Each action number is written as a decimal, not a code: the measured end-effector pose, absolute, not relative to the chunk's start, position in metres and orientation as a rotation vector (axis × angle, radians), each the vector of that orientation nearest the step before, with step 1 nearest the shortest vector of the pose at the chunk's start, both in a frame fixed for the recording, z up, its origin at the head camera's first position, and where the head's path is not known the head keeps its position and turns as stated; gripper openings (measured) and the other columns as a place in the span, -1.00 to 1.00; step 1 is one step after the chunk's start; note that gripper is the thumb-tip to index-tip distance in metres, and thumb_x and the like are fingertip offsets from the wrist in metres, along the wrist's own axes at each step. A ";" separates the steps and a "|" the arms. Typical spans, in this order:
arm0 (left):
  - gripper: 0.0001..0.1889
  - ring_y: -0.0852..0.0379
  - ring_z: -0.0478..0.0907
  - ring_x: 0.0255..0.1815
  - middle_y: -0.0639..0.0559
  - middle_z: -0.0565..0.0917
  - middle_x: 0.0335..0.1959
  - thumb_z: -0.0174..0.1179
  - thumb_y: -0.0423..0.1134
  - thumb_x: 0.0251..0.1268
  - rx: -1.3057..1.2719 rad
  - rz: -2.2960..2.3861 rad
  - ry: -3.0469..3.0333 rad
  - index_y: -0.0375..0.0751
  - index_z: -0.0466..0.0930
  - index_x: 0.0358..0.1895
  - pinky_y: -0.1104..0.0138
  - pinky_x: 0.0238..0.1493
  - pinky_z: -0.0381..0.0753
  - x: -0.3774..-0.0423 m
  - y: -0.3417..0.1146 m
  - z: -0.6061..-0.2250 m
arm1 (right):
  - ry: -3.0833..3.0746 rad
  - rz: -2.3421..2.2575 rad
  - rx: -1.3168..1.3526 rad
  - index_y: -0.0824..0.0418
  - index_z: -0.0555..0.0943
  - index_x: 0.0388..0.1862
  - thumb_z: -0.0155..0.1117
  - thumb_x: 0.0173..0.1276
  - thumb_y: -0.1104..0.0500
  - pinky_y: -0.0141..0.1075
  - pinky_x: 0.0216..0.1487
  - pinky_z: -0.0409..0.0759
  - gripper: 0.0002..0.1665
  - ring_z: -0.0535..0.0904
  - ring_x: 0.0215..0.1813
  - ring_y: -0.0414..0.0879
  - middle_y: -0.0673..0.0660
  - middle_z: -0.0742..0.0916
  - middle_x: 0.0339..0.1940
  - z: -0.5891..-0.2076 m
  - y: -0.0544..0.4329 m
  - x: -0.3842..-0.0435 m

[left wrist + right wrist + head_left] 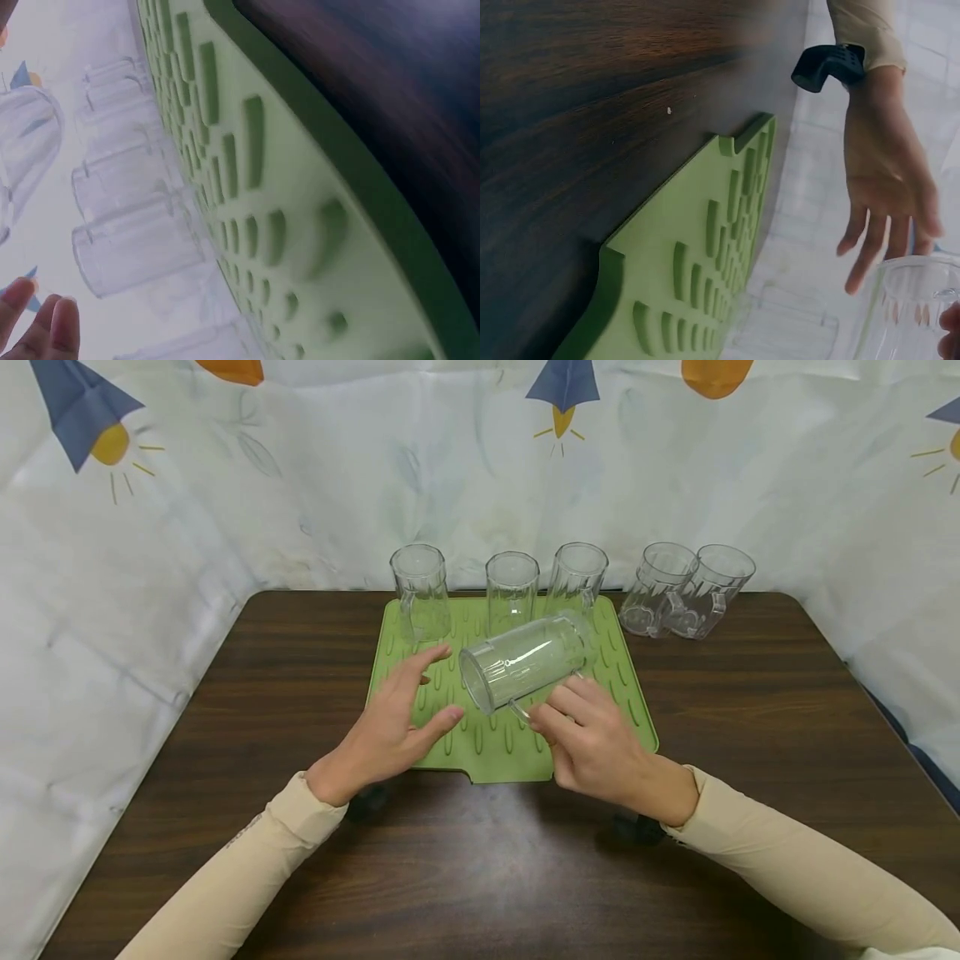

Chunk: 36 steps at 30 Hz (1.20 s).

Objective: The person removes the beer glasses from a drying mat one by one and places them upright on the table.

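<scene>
A clear glass mug (525, 660) is tilted onto its side above the green drying mat (510, 764), its mouth toward the left. My right hand (596, 735) grips it by the handle, which points down toward me. Just left of the mouth, my left hand (390, 727) is held with thumb and fingers spread, nothing in them. The right wrist view shows the left hand (889, 180) beside the mug's rim (915, 262). Behind, on the mat's far part, stand three upright mugs: one at left (420, 593), a middle one (512, 585) and one at right (577, 577).
Two more clear mugs stand close together off the mat's far right corner, a nearer-left one (656, 589) and a right one (712, 593). The dark wooden table (750, 718) reaches back to a white printed curtain (337, 468).
</scene>
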<state>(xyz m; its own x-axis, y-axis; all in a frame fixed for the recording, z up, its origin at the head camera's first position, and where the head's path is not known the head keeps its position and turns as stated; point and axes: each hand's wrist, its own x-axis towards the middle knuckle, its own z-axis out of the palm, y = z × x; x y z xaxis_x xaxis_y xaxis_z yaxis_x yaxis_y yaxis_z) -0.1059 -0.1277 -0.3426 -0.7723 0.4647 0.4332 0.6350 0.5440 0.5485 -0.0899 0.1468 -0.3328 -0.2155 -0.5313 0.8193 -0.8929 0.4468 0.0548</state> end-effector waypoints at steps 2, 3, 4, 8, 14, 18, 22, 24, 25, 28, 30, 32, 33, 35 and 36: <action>-0.25 -0.05 0.41 0.48 -0.12 0.37 0.55 0.22 0.00 0.53 -0.955 -1.103 -2.511 -0.19 0.12 0.60 0.05 0.30 0.58 -0.107 -0.124 -0.343 | -1.890 0.541 1.194 0.28 0.62 -0.37 0.02 0.59 0.28 -0.26 -0.37 0.14 -0.68 0.23 -0.42 -0.05 0.08 0.44 -0.53 -0.335 0.146 -0.090; -0.25 -0.05 0.40 0.48 -0.13 0.37 0.54 0.20 0.03 0.54 -0.965 -1.119 -2.494 -0.21 0.12 0.60 0.06 0.26 0.60 -0.108 -0.122 -0.344 | -1.893 0.531 1.191 0.28 0.62 -0.37 0.02 0.59 0.27 -0.26 -0.37 0.14 -0.68 0.23 -0.42 -0.05 0.07 0.43 -0.53 -0.336 0.146 -0.089; -0.24 -0.06 0.41 0.47 -0.14 0.37 0.53 0.19 0.06 0.54 -0.974 -1.132 -2.479 -0.24 0.12 0.59 0.07 0.23 0.62 -0.108 -0.120 -0.345 | -1.895 0.523 1.189 0.28 0.62 -0.37 0.02 0.59 0.28 -0.27 -0.37 0.15 -0.69 0.24 -0.42 -0.05 0.07 0.43 -0.53 -0.337 0.146 -0.089; -0.22 -0.09 0.43 0.44 -0.17 0.34 0.50 0.26 -0.02 0.49 -0.992 -1.173 -2.444 -0.24 0.10 0.58 0.08 0.16 0.66 -0.110 -0.111 -0.347 | -1.903 0.497 1.182 0.28 0.62 -0.38 0.06 0.49 0.34 -0.27 -0.38 0.14 -0.75 0.24 -0.42 -0.06 0.07 0.43 -0.53 -0.339 0.146 -0.089; -0.14 -0.02 0.43 0.39 -0.16 0.34 0.45 0.38 -0.19 0.37 -1.027 -1.198 -2.424 -0.19 0.06 0.59 0.08 0.12 0.67 -0.112 -0.099 -0.349 | -1.925 0.460 1.180 0.27 0.63 -0.36 0.07 0.36 0.41 -0.28 -0.35 0.14 -0.80 0.23 -0.41 -0.06 0.07 0.46 -0.51 -0.345 0.146 -0.090; -0.08 0.01 0.42 0.35 -0.16 0.37 0.41 0.46 -0.18 0.27 -1.037 -1.186 -2.392 -0.24 0.08 0.57 0.15 0.10 0.67 -0.112 -0.092 -0.349 | -1.928 0.443 1.177 0.26 0.63 -0.35 0.01 0.44 0.40 -0.27 -0.34 0.15 -0.74 0.24 -0.40 -0.06 0.07 0.47 -0.50 -0.348 0.147 -0.090; -0.05 -0.01 0.47 0.32 -0.17 0.42 0.37 0.53 -0.19 0.19 -1.014 -1.229 -2.372 -0.25 0.12 0.55 0.09 0.09 0.71 -0.112 -0.087 -0.349 | -1.933 0.420 1.166 0.26 0.64 -0.35 -0.02 0.47 0.39 -0.27 -0.33 0.15 -0.72 0.24 -0.40 -0.06 0.07 0.47 -0.50 -0.352 0.147 -0.091; -0.06 -0.04 0.51 0.33 -0.18 0.43 0.38 0.54 -0.21 0.18 -0.980 -1.299 -2.377 -0.23 0.12 0.54 0.08 0.11 0.74 -0.112 -0.085 -0.349 | -1.945 0.402 1.160 0.26 0.64 -0.34 -0.02 0.48 0.39 -0.27 -0.33 0.15 -0.71 0.23 -0.40 -0.06 0.07 0.47 -0.50 -0.354 0.148 -0.091; -0.06 -0.06 0.53 0.34 -0.18 0.43 0.39 0.54 -0.22 0.18 -0.960 -1.339 -2.379 -0.22 0.13 0.54 0.08 0.12 0.75 -0.112 -0.084 -0.349 | -1.951 0.392 1.158 0.26 0.64 -0.34 -0.02 0.48 0.38 -0.27 -0.33 0.15 -0.71 0.23 -0.40 -0.06 0.07 0.47 -0.50 -0.354 0.148 -0.091; -0.07 -0.13 0.56 0.35 -0.19 0.40 0.43 0.54 -0.25 0.18 -0.893 -1.446 -2.384 -0.19 0.13 0.53 0.11 0.15 0.76 -0.113 -0.082 -0.350 | -1.969 0.374 1.151 0.25 0.64 -0.33 -0.04 0.49 0.38 -0.27 -0.32 0.15 -0.70 0.22 -0.40 -0.06 0.07 0.46 -0.50 -0.356 0.149 -0.092; -0.08 -0.16 0.57 0.36 -0.21 0.39 0.45 0.54 -0.26 0.17 -0.866 -1.479 -2.379 -0.20 0.14 0.52 0.14 0.16 0.76 -0.113 -0.080 -0.351 | -1.977 0.374 1.146 0.25 0.65 -0.33 -0.04 0.49 0.38 -0.27 -0.32 0.15 -0.70 0.21 -0.41 -0.06 0.07 0.46 -0.50 -0.358 0.149 -0.092; -0.09 -0.17 0.57 0.35 -0.23 0.39 0.44 0.54 -0.28 0.16 -0.853 -1.491 -2.364 -0.23 0.16 0.51 0.17 0.13 0.77 -0.114 -0.079 -0.352 | -1.977 0.379 1.139 0.25 0.64 -0.34 -0.04 0.49 0.39 -0.27 -0.32 0.14 -0.69 0.21 -0.41 -0.06 0.07 0.45 -0.50 -0.358 0.149 -0.092; -0.10 -0.16 0.58 0.35 -0.23 0.40 0.43 0.54 -0.29 0.16 -0.850 -1.495 -2.357 -0.24 0.17 0.51 0.18 0.12 0.78 -0.114 -0.078 -0.352 | -1.979 0.381 1.136 0.25 0.64 -0.34 -0.04 0.49 0.38 -0.27 -0.33 0.14 -0.69 0.20 -0.41 -0.06 0.07 0.45 -0.51 -0.359 0.149 -0.093; -0.12 -0.16 0.58 0.34 -0.24 0.43 0.40 0.54 -0.31 0.15 -0.854 -1.493 -2.339 -0.29 0.20 0.49 0.19 0.09 0.79 -0.115 -0.077 -0.353 | -1.979 0.384 1.129 0.25 0.64 -0.34 -0.04 0.51 0.37 -0.27 -0.33 0.14 -0.70 0.20 -0.41 -0.06 0.06 0.44 -0.51 -0.359 0.149 -0.093; -0.14 -0.15 0.58 0.33 -0.23 0.44 0.38 0.54 -0.32 0.15 -0.854 -1.488 -2.332 -0.29 0.22 0.48 0.20 0.08 0.80 -0.115 -0.076 -0.354 | -1.977 0.385 1.127 0.25 0.64 -0.35 -0.03 0.50 0.37 -0.27 -0.33 0.14 -0.70 0.20 -0.42 -0.06 0.06 0.43 -0.52 -0.359 0.149 -0.093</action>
<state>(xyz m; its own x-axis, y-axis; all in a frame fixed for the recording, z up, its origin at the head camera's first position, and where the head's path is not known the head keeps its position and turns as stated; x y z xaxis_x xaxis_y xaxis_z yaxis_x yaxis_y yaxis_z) -0.1150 -0.0762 -0.3537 -0.7982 0.3429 0.4952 0.5936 0.3083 0.7434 -0.0928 0.1492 -0.3592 -0.2733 -0.5759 0.7705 -0.8229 0.5548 0.1227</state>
